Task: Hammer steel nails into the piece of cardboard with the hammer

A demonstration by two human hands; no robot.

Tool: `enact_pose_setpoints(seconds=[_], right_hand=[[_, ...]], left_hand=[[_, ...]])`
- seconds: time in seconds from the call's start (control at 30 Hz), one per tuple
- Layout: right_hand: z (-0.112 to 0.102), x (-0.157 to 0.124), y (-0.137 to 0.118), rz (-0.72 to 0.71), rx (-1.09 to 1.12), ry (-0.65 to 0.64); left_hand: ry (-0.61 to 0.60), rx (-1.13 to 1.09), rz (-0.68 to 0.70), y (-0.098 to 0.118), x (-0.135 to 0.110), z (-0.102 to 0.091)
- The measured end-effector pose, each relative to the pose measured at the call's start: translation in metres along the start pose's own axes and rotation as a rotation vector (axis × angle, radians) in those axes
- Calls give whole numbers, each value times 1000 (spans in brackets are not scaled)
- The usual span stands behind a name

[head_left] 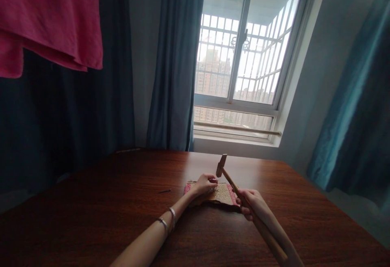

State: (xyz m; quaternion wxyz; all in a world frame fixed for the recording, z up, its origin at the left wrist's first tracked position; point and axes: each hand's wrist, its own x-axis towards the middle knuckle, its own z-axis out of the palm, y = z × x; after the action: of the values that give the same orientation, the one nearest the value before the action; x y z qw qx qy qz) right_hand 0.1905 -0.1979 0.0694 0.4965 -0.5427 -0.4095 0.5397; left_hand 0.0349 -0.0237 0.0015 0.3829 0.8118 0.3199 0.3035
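Note:
My right hand (pixel 250 202) is closed around the wooden handle of a hammer (pixel 233 183). The hammer's head is raised above the table, up and to the right of my left hand (pixel 206 184). My left hand is pinched over a patterned cloth-like piece (pixel 224 193), beige with pink ends and a ragged dark near edge. Something small and dark red shows at its fingertips, too small to name. A thin dark nail-like piece (pixel 164 191) lies on the table to the left of the cloth.
The brown wooden table (pixel 91 222) spreads beneath both hands. Behind it stand a barred window (pixel 237 55) and blue curtains (pixel 176 64). A pink towel (pixel 55 19) hangs at upper left. Another blue curtain (pixel 350 104) hangs at right.

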Motion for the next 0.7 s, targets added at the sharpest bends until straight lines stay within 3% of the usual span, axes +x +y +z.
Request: enact_pose_setpoints(seconds=[0.7], right_hand=[[1,1,-1,14,11,5]], left_hand=[[-16,-53,6,4,-2,-5]])
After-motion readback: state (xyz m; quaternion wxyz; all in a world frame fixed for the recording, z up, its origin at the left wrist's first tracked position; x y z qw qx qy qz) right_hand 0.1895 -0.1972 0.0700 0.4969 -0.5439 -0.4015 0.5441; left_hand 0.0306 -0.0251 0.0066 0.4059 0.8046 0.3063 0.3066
